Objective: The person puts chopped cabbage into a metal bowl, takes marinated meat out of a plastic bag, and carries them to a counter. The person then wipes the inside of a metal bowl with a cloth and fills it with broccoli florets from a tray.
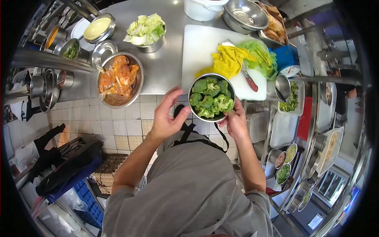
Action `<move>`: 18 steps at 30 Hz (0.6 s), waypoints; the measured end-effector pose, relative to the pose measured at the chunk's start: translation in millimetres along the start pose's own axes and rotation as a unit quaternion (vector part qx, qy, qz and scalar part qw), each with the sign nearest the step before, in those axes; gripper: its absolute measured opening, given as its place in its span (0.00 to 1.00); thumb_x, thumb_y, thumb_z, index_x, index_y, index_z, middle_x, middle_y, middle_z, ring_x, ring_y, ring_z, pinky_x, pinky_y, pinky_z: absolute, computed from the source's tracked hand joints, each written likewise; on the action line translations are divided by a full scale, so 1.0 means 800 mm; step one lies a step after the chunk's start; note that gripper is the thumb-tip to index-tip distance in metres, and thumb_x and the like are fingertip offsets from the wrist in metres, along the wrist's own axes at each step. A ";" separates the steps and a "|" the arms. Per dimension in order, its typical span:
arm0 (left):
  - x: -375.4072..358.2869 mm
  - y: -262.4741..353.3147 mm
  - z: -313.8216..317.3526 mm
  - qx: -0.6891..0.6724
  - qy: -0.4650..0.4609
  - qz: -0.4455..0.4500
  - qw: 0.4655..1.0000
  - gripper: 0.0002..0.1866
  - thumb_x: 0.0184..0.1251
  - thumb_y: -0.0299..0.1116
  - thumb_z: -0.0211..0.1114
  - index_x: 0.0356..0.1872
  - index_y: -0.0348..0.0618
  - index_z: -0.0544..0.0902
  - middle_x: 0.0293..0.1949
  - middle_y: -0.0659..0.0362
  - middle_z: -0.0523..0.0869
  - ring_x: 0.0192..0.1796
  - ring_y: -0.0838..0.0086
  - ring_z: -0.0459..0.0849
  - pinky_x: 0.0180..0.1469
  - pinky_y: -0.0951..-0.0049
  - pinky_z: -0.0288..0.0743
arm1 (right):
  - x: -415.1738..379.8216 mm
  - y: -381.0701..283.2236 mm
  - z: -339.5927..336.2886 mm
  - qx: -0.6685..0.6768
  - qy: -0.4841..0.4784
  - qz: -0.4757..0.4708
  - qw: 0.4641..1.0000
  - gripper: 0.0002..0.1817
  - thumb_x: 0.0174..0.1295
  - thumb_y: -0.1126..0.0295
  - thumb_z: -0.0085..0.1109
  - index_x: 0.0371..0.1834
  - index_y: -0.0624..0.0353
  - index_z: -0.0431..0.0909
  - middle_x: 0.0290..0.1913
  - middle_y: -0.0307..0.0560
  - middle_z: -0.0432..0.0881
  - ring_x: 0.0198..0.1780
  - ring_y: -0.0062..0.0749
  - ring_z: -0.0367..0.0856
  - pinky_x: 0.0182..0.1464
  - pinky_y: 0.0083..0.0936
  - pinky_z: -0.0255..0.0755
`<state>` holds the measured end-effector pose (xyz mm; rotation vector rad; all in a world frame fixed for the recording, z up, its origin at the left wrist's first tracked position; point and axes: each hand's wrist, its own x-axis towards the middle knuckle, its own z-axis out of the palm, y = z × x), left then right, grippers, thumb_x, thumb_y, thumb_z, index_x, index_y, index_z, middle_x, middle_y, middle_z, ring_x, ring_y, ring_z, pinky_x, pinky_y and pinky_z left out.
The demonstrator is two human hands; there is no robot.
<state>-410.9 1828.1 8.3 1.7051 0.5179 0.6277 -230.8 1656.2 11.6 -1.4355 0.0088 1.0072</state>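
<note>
A round metal bowl [233, 103] full of broccoli florets [211, 93] is held up in front of my body, by the counter's near edge. The fingers of my right hand [235, 120] grip its right rim. To the left of the bowl, my left hand [167, 116] is open, thumb and fingers apart, with nothing in it. Behind the bowl, a white cutting board [197, 47] bears a yellow cloth [229, 59], leafy lettuce [262, 59] and a knife with a red handle [251, 83].
On the steel counter [169, 67] to the left stand a bowl of marinated meat [119, 77] and a pot of cut cabbage [146, 31]. Nested metal bowls [245, 15] and a white bucket [203, 10] are at the back. Racks with trays [284, 128] rise on the right.
</note>
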 end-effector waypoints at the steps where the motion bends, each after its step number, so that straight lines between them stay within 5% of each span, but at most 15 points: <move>1: 0.011 0.002 -0.002 -0.026 0.021 -0.030 0.999 0.26 0.67 0.28 0.73 0.65 0.35 0.77 0.73 0.42 0.71 0.74 0.58 0.73 0.71 0.60 0.73 | 0.013 -0.007 0.013 -0.002 -0.007 -0.002 1.000 0.30 0.67 0.84 0.45 0.75 0.60 0.63 0.44 0.51 0.83 0.22 0.32 0.85 0.18 0.19 0.79; 5: 0.041 -0.014 -0.021 0.101 -0.065 0.134 0.984 0.36 0.55 0.32 0.84 0.65 0.41 0.77 0.78 0.38 0.59 0.78 0.47 0.66 0.75 0.52 0.68 | 0.052 -0.024 0.042 -0.017 -0.033 -0.021 0.999 0.31 0.67 0.85 0.41 0.75 0.59 0.61 0.48 0.54 0.84 0.23 0.33 0.86 0.18 0.19 0.79; 9: 0.053 -0.045 -0.011 0.118 -0.001 0.109 0.987 0.34 0.53 0.35 0.85 0.61 0.43 0.77 0.79 0.35 0.53 0.76 0.41 0.69 0.73 0.51 0.69 | 0.089 -0.039 0.056 -0.038 -0.065 -0.015 0.997 0.31 0.66 0.85 0.42 0.75 0.59 0.62 0.46 0.52 0.83 0.23 0.33 0.85 0.18 0.20 0.79; 18: 0.039 -0.035 0.026 0.176 0.084 0.061 0.979 0.36 0.56 0.36 0.84 0.64 0.44 0.75 0.78 0.35 0.58 0.75 0.41 0.69 0.73 0.50 0.69 | 0.157 -0.054 0.039 -0.064 -0.160 0.004 0.985 0.36 0.63 0.84 0.43 0.79 0.57 0.58 0.50 0.57 0.86 0.24 0.34 0.87 0.19 0.20 0.81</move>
